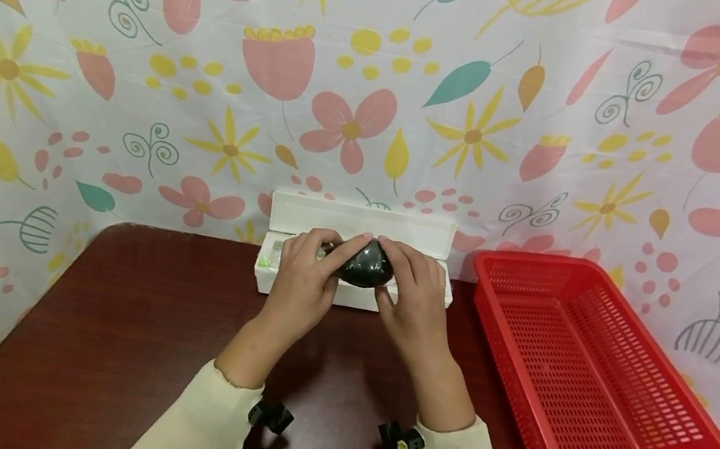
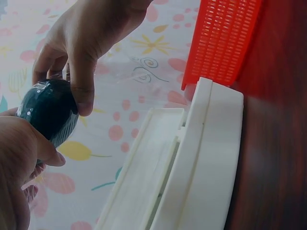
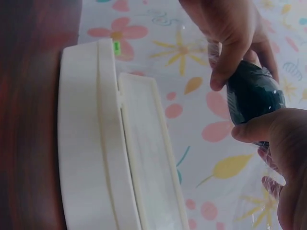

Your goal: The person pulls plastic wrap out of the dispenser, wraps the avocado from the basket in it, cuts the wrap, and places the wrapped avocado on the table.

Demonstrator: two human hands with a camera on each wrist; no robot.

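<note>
Both hands hold one dark, glossy, rounded object (image 1: 366, 264) between them, raised over a long white box (image 1: 349, 297). My left hand (image 1: 307, 271) grips its left end, and my right hand (image 1: 418, 291) grips the right end, with the index fingertips close together on top. In the left wrist view the dark rounded object (image 2: 50, 110) shines as if wrapped, and clear film shows around the fingers. Seen from the right wrist, the dark rounded object (image 3: 254, 93) lies between fingers and thumbs; its exact kind I cannot tell. Behind it the box's white lid (image 1: 363, 225) stands raised.
A red perforated plastic basket (image 1: 508, 355) stands on the right of the dark reddish-brown table (image 1: 125, 345). Behind the table hangs a white cloth (image 1: 386, 50) with flowers and leaves. A small green tab (image 1: 265, 262) shows at the box's left end.
</note>
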